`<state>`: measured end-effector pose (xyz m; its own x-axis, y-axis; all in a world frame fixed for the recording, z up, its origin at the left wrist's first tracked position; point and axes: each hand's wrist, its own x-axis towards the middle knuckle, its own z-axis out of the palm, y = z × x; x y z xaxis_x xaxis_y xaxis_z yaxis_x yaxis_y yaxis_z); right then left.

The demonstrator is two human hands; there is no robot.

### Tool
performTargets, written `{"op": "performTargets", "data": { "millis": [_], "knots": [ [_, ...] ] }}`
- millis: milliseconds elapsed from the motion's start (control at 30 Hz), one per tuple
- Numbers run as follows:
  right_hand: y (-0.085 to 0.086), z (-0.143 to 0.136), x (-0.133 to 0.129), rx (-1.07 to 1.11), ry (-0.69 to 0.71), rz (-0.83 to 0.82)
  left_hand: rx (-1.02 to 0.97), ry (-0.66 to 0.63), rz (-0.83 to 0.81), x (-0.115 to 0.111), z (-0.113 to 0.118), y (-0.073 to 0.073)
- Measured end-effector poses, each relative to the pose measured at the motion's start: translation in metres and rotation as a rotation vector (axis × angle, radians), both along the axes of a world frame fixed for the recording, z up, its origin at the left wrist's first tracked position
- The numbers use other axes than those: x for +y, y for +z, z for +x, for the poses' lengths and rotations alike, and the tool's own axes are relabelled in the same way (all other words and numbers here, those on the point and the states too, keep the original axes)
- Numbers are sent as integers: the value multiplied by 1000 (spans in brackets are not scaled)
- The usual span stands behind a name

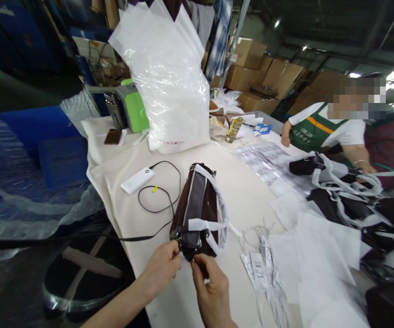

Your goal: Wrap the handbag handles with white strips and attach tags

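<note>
A dark brown handbag (197, 200) with a grey strip along its top lies lengthwise on the white table. White wrapping (221, 200) covers its handles. At the bag's near end, my left hand (163, 262) has its fingers closed on the corner by the metal hardware. My right hand (212, 284) pinches the bag's near bottom edge between thumb and fingers; what exactly lies in that pinch is too small to make out. Left of the bag sits a white power bank (137, 180) with a black cable (156, 211) looping beside it.
A tall plastic-wrapped stack of white sheets (176, 91) stands behind the bag. Silver tags with strings (258, 269) and white paper sheets (309, 246) lie to the right. Across the table a co-worker in a green apron (311, 127) stands by more dark bags (347, 205).
</note>
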<state>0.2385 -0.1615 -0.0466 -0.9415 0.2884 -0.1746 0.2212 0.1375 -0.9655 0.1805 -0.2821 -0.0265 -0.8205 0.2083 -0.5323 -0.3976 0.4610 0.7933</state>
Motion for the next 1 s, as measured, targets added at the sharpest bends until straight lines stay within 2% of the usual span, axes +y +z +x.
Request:
{"op": "performTargets", "data": {
  "millis": [33,67,133,200,333,500,667,733,800,867,1000],
  "knots": [
    [0,2,3,29,5,67,-73,41,78,1,1,1],
    [1,3,5,2,14,58,-131,83,151,3,2,1],
    [-1,4,3,-152,15,-120,-190,159,260,5,3,3],
    [-4,2,-4,-269,-12,-338,-178,191,297,6,4,3],
    [-12,-2,-20,-244,-110,-588,-118,213,291,3,6,2],
    [-11,0,-26,-258,-199,-806,-277,284,478,-3,5,3],
    [-7,-1,-22,-231,-159,-1015,-503,438,647,-4,5,-1],
    [-8,-2,-21,-205,-133,-1066,-517,486,695,-1,7,-3],
    [-10,-4,-20,-188,-119,-1091,-466,522,687,2,12,-5],
    [-11,-4,-19,-184,-116,-1095,-348,531,607,5,17,-6],
    [-11,-4,-22,-199,-132,-1066,-58,404,298,8,28,-7]
  ]
}}
